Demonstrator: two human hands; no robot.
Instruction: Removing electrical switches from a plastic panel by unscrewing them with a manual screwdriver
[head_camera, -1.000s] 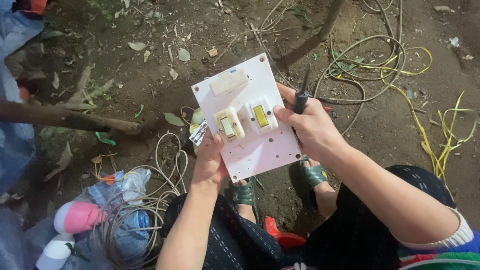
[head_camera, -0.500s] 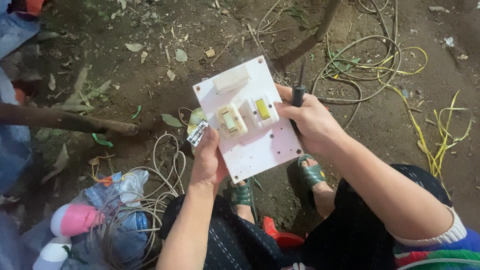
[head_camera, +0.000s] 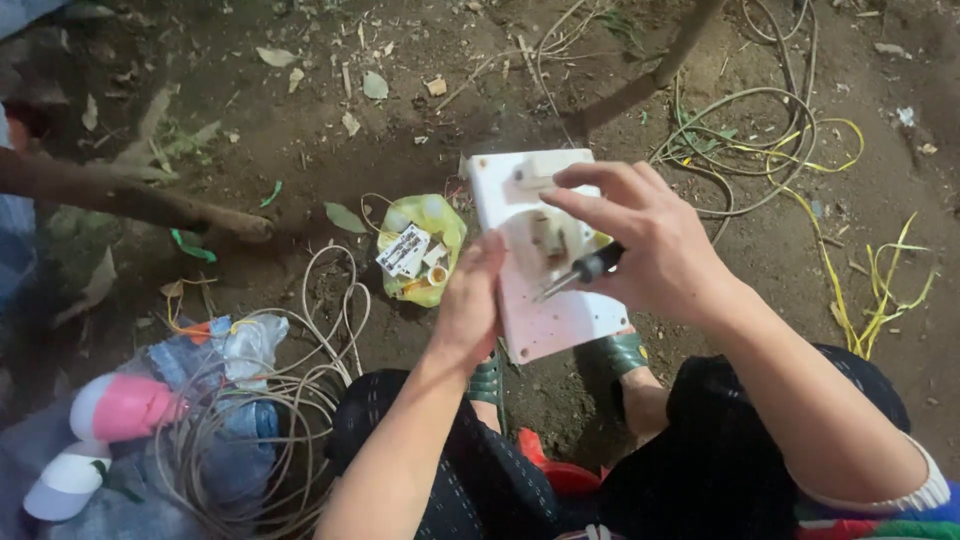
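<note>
The person squats over bare dirt ground (head_camera: 420, 60) strewn with dry leaves and twigs, holding a white switch board (head_camera: 545, 310) out in front of the knees. The left hand (head_camera: 470, 305) grips the board's left edge, fingers wrapped behind it and the thumb lying along the front, so it is closed firmly on the panel. The right hand (head_camera: 650, 240) comes over the board from the right, its fingers spread and curved across the upper face. Tucked under that palm is a screwdriver (head_camera: 580, 275) with a dark handle, its metal shaft slanting down and left against the middle of the board; the hand is loosely closed around the handle while the forefinger stretches out along the top of the board. The fittings on the board's face are blurred and mostly hidden by the fingers.

Just left of the board, on the ground, lies a yellow plastic bag (head_camera: 425, 245) with small white and yellow parts in it. Further left and lower, a loose coil of pale cable (head_camera: 300, 400) sits beside a crumpled heap of plastic and a pink and white bottle (head_camera: 110, 420). A brown branch (head_camera: 130, 200) crosses the left side. On the right, yellow and green wires (head_camera: 830, 190) tangle over the dirt. Green sandals (head_camera: 625, 352) show beneath the board.
</note>
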